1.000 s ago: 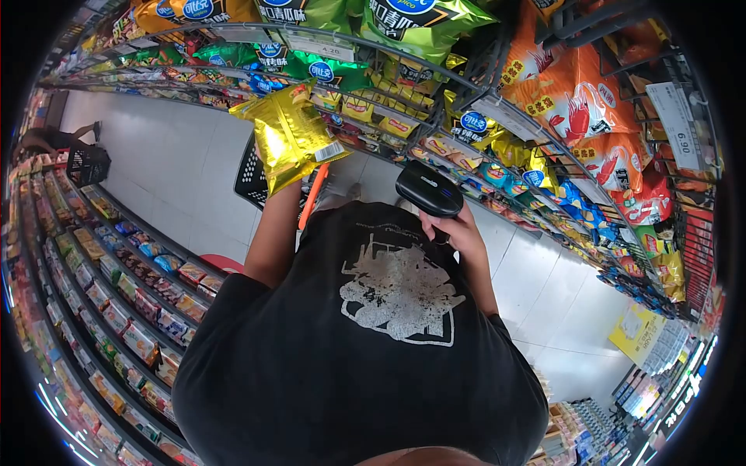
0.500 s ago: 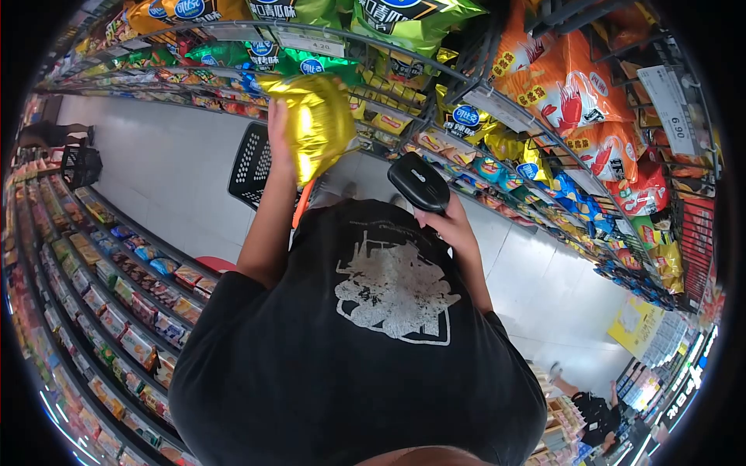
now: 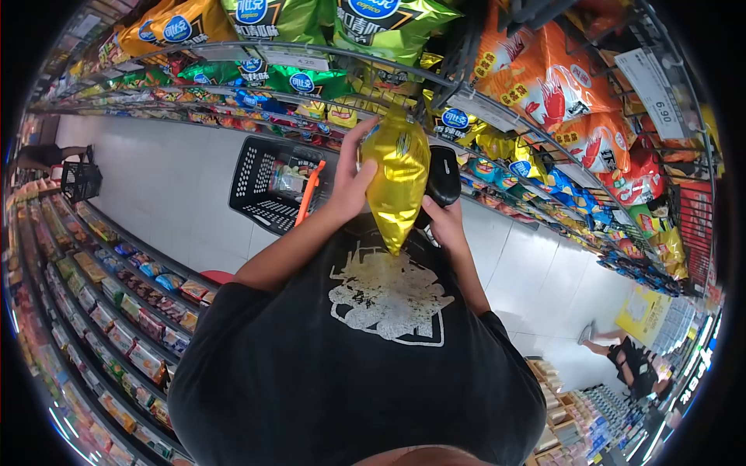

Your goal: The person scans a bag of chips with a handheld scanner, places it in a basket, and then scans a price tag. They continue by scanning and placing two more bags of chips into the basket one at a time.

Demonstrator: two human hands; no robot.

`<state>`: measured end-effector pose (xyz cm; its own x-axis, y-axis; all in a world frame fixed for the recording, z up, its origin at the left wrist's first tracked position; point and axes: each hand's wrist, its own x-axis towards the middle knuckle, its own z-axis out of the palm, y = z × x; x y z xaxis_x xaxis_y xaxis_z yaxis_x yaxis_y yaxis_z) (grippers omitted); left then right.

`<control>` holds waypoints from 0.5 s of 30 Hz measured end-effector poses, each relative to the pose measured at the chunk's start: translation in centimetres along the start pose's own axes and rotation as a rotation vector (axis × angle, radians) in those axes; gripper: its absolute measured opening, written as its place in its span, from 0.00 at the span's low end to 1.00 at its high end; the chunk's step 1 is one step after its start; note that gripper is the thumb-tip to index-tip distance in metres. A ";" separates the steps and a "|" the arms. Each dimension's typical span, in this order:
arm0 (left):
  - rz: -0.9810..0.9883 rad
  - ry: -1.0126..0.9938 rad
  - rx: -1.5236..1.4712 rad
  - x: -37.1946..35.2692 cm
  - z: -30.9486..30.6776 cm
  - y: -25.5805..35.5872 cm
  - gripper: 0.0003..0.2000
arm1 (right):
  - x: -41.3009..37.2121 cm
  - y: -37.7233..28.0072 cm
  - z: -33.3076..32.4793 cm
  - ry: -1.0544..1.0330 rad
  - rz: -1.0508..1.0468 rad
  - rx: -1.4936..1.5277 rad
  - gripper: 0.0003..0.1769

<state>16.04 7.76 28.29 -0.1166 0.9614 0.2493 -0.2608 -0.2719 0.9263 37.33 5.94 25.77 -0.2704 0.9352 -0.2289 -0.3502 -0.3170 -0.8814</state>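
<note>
A shiny yellow snack bag (image 3: 400, 175) is held upright in front of my chest, narrow end down. My left hand (image 3: 353, 177) grips its left side, thumb across the front. My right hand (image 3: 444, 221) is closed on a black rounded handheld device (image 3: 444, 177) just right of the bag; its exact kind cannot be made out. The bag's edge partly covers the device and some right fingers. Below my left forearm stands a black shopping basket (image 3: 250, 175) with an orange handle (image 3: 311, 192) and some packages inside.
A shelf rack ahead holds green chip bags (image 3: 392, 31), orange snack bags (image 3: 552, 74) and price tags (image 3: 649, 85). Packaged goods line another shelf (image 3: 116, 311) at left. Another person (image 3: 633, 365) is at lower right; a second black basket (image 3: 81, 180) is far left.
My left hand has brought the yellow bag right and closer to my chest, beside the black device. The device has turned more upright. More of the basket now shows.
</note>
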 end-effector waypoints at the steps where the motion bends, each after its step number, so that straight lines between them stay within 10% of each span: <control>1: -0.186 0.001 -0.176 0.2 0.1 0.0 0.31 | -0.1 -0.1 -0.1 0.005 0.003 -0.008 0.18; 10: -0.988 -0.080 -0.927 -0.2 -5.1 -4.4 0.31 | 0.9 -1.1 -1.1 -0.160 0.042 -0.178 0.17; 15: -0.737 -0.051 -0.851 -0.3 -8.7 -6.4 0.30 | 2.1 -2.7 -0.1 -0.292 0.109 -0.134 0.18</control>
<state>9.42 8.88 19.83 0.3701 0.8947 -0.2501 -0.8209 0.4410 0.3629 37.80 8.79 27.58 -0.5518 0.8061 -0.2139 -0.1892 -0.3708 -0.9093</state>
